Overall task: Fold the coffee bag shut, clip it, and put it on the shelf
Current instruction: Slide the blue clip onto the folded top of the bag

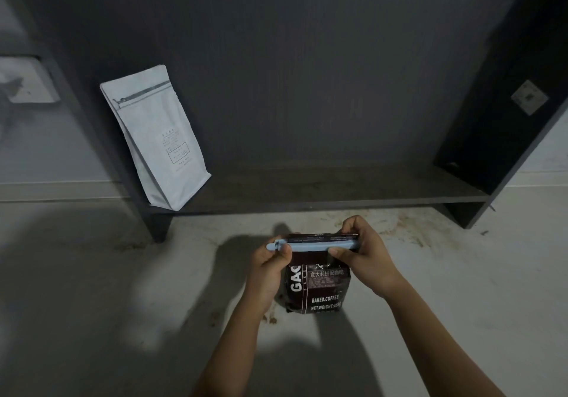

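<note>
A coffee bag stands upright on the floor in the lower centre of the frame, with a clip lying across its folded top. The left hand is at the clip's left end, the right hand at its right end. Behind the bag, across the middle of the frame, runs the shelf. A second bag stands on the shelf's left end, leaning left against the side panel. At the upper right, a small plate sits on the shelf unit's right wall.
</note>
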A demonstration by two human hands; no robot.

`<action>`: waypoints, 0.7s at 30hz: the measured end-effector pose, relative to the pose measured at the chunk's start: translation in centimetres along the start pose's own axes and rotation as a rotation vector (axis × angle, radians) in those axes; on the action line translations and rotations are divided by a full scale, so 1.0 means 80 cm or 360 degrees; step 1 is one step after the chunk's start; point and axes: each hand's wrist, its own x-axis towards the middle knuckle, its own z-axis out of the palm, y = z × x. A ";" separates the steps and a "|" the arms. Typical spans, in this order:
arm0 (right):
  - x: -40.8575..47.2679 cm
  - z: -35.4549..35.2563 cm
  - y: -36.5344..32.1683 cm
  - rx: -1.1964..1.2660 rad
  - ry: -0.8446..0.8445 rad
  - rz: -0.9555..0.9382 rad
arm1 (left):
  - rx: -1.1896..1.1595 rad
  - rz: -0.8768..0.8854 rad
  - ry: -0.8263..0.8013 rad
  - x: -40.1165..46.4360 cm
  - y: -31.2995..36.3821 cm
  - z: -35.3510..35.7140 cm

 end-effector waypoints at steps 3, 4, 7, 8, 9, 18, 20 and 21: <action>-0.001 -0.001 0.001 0.0009 -0.0007 -0.0013 | 0.0030 -0.0002 0.0003 0.001 0.001 0.000; 0.000 -0.002 0.002 0.0010 -0.0008 -0.0014 | 0.0034 0.0000 0.0004 0.001 0.002 0.000; 0.000 -0.002 0.003 0.0009 -0.0009 -0.0015 | 0.0039 0.0013 0.0045 -0.001 0.002 0.003; 0.000 -0.002 0.003 0.0015 -0.0009 -0.0010 | 0.0027 0.0018 0.0074 -0.002 0.002 0.005; 0.000 -0.001 0.003 0.0025 -0.0009 -0.0006 | 0.0011 0.0018 0.0110 -0.002 0.001 0.008; -0.005 0.000 0.002 0.0048 -0.0001 0.0031 | -0.0106 -0.0003 0.0223 -0.002 0.000 0.020; -0.005 0.001 0.001 0.0057 -0.0002 0.0034 | -0.0066 0.0050 0.0204 0.000 -0.001 0.016; -0.004 0.001 0.002 0.0058 -0.0001 0.0034 | -0.0026 0.0079 0.0178 0.002 -0.002 0.012</action>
